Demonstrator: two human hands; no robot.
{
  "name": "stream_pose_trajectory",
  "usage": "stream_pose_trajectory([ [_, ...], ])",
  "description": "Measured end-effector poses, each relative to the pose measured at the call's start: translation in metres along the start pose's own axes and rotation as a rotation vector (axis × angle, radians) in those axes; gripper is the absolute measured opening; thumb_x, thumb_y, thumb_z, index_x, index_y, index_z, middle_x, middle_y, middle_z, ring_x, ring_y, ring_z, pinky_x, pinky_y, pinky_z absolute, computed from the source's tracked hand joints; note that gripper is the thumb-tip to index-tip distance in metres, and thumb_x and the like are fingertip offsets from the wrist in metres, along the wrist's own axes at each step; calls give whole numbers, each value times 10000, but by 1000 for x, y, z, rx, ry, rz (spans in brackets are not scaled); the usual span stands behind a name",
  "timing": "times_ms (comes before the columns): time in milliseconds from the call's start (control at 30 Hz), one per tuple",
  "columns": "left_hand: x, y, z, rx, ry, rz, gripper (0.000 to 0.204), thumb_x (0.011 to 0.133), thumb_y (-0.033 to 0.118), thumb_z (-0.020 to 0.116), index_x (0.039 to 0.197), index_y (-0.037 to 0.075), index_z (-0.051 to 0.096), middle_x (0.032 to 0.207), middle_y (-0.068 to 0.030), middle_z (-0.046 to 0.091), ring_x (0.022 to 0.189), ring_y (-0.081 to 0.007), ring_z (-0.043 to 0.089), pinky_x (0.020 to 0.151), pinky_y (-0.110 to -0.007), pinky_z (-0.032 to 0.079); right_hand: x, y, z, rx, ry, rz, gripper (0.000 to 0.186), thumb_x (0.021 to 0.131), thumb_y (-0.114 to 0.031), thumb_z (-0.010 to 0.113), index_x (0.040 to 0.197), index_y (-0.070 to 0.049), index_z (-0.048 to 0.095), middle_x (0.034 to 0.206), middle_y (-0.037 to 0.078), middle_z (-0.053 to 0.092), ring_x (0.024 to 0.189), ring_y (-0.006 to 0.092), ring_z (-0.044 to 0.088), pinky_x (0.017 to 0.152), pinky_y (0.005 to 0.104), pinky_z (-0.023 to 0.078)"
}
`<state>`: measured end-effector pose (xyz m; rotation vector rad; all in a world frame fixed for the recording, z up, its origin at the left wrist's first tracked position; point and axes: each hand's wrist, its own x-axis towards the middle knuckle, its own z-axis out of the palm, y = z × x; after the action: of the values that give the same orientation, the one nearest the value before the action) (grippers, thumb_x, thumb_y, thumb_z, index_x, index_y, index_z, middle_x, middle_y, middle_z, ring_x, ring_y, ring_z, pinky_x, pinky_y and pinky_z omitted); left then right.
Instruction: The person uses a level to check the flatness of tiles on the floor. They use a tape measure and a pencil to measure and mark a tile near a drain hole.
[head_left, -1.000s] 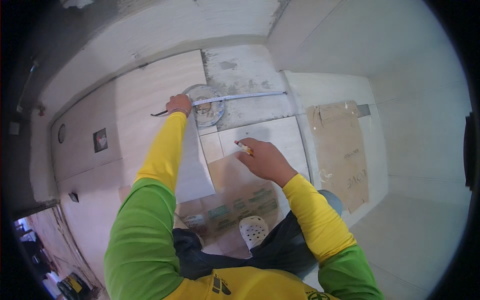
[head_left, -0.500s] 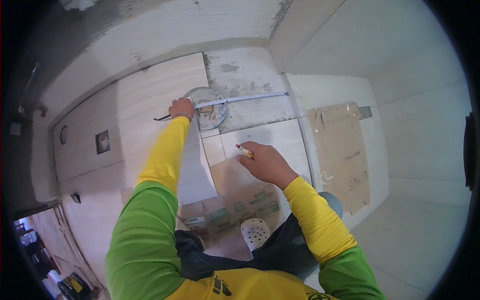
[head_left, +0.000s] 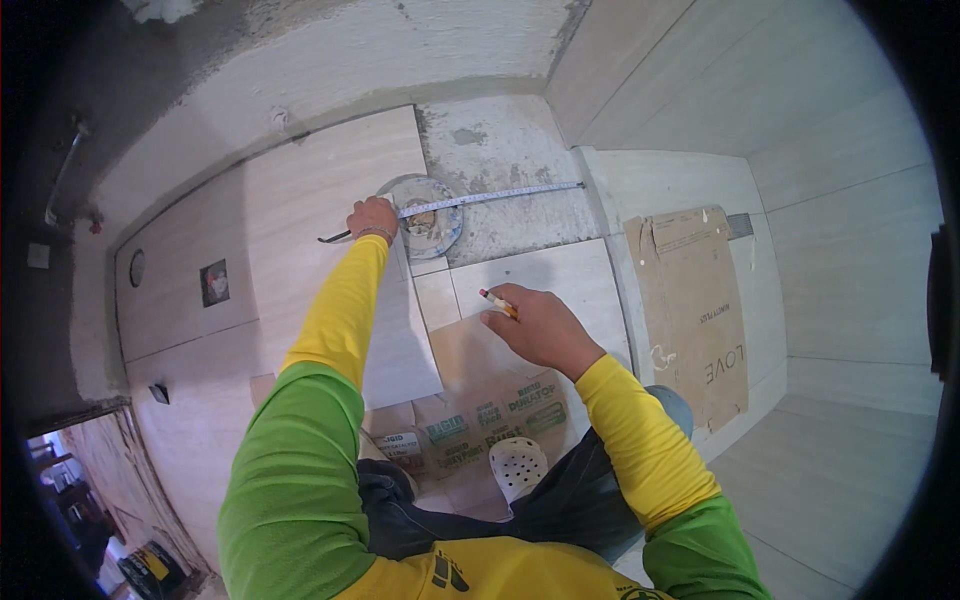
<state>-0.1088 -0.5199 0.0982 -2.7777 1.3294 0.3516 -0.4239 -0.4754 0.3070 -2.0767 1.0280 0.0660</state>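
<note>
My left hand (head_left: 373, 217) is closed around a tape measure, whose case is mostly hidden by the fingers. A dark strap or cord sticks out to the left of that hand. From there the extended white blade (head_left: 510, 194) runs right, over a round opening with a bluish, cement-smeared rim (head_left: 455, 235). Its far end reaches the raised tiled edge (head_left: 596, 200) at the right. Nearer to me, my right hand (head_left: 545, 325) grips a short pencil (head_left: 497, 303), its pink eraser end pointing up and left, above the laid tiles.
Pale tiles (head_left: 320, 180) cover the left side, with a square cutout (head_left: 214, 284) in one. Bare grey concrete (head_left: 490, 140) lies beyond the blade. A cardboard sheet (head_left: 690, 310) rests on the right ledge; printed cardboard (head_left: 480, 420) lies near my white clog (head_left: 518, 465).
The whole view has shifted slightly to the right. Both hands keep their grips, and the tape blade stays stretched to the raised edge.
</note>
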Motion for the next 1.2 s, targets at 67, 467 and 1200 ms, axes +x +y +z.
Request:
stream_pose_trajectory([
  [67, -1, 1, -3, 1, -11, -1, 315, 927, 291, 544, 1097, 65, 684, 1183, -106, 664, 1154, -303, 601, 910, -451, 531, -1, -1, -1, -4, 0, 2, 384, 907, -358, 613, 1151, -62, 641, 892, 216, 694, 851, 410, 656, 760, 481, 513],
  [467, 0, -2, -2, 31, -19, 17, 353, 896, 388, 631, 1101, 108, 696, 1178, -87, 658, 1145, -301, 598, 907, -441, 533, -1, -3, 1, 15, 8, 9, 377, 904, -360, 616, 1144, -71, 644, 912, 223, 691, 877, 415, 651, 779, 486, 506],
  [1200, -1, -1, -7, -9, -22, 4, 354, 894, 369, 626, 1084, 80, 702, 1178, -115, 672, 1135, -316, 617, 920, -432, 530, -2, -2, -1, 8, -2, -10, 377, 919, -338, 611, 1160, -49, 627, 925, 209, 676, 855, 400, 640, 758, 444, 501],
])
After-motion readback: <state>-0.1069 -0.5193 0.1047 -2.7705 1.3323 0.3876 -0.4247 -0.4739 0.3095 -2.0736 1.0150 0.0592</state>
